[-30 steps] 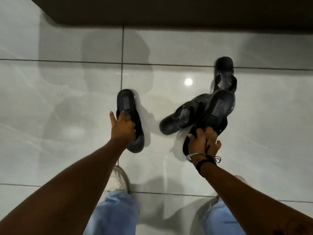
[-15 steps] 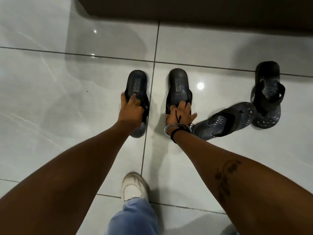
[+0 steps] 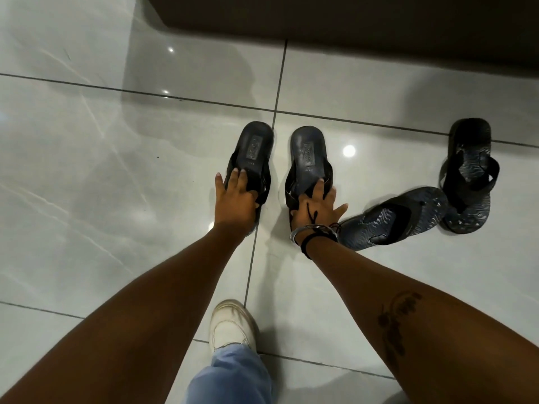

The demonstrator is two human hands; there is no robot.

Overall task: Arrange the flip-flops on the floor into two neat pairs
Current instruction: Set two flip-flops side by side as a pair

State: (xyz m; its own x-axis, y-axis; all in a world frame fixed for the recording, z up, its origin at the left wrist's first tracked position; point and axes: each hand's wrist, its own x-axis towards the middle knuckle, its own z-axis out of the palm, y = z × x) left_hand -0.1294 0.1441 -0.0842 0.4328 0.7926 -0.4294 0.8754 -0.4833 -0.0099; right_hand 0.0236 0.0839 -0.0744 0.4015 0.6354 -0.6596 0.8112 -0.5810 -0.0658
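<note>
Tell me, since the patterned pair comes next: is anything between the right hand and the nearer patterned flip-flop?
Nothing visible. The right hand rests on a plain flip-flop, and the nearer patterned flip-flop lies just to its right on bare tile, its near end by the wrist. Its far end touches or overlaps the other patterned flip-flop.

1. Light: dim, cool indoor; overhead point sources, mirrored as small bright spots on the glossy floor tiles (image 3: 87, 199), the largest just right of the right hand's fingers (image 3: 319, 188), two smaller ones beyond and left of the left hand's fingers (image 3: 237, 177).
2. Shadows: soft, broad; a grey patch beyond both sets of fingertips.
3. Glare: pale sheen left of the left fingers.
4. Distortion: wide-angle; grout lines bow near the edges.
5. Sharpness: slightly soft throughout; dark flip-flops (image 3: 253, 147) lose detail.
</note>
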